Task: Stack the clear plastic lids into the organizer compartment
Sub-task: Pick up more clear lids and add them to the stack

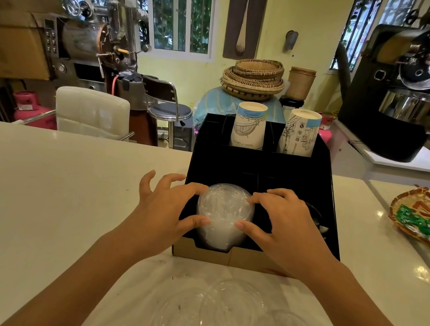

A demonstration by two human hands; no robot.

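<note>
A black organizer (260, 167) stands on the white counter in front of me. In its front left compartment sits a stack of clear plastic lids (224, 213). My left hand (166, 207) grips the stack's left side with thumb and fingers. My right hand (280, 223) grips its right side the same way. Several loose clear lids (234, 322) lie flat on the counter close to me, below my forearms.
Two stacks of printed paper cups (249, 129) (300, 133) stand in the organizer's back compartments. A woven tray with green packets (428, 222) lies at the right. The white counter (50, 194) stretches to the left. Coffee roasting machines and chairs stand beyond it.
</note>
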